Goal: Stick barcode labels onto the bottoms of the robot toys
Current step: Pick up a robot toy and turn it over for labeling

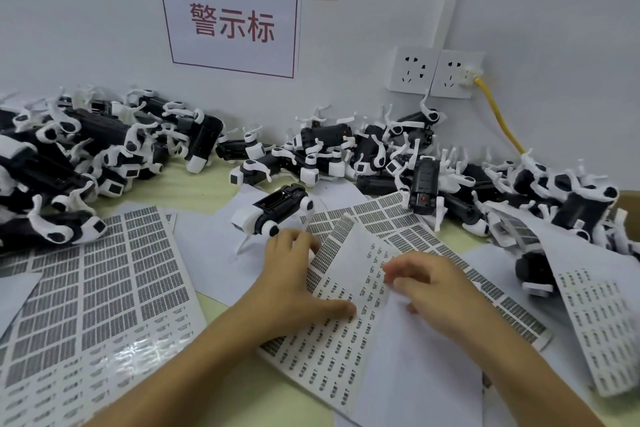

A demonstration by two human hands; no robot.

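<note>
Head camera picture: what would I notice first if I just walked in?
Probably the heaps of black-and-white robot toys piled along the wall, left and right. Then the red-lettered sign above them. Nearer, both hands, left and right, rest on a barcode label sheet among many others.

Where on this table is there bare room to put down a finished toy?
Bare tabletop shows in a strip between the left toy pile and the middle toy pile, and near the front edge between the forearms. Label sheets cover most of the rest, and toys crowd the back and right.
</note>
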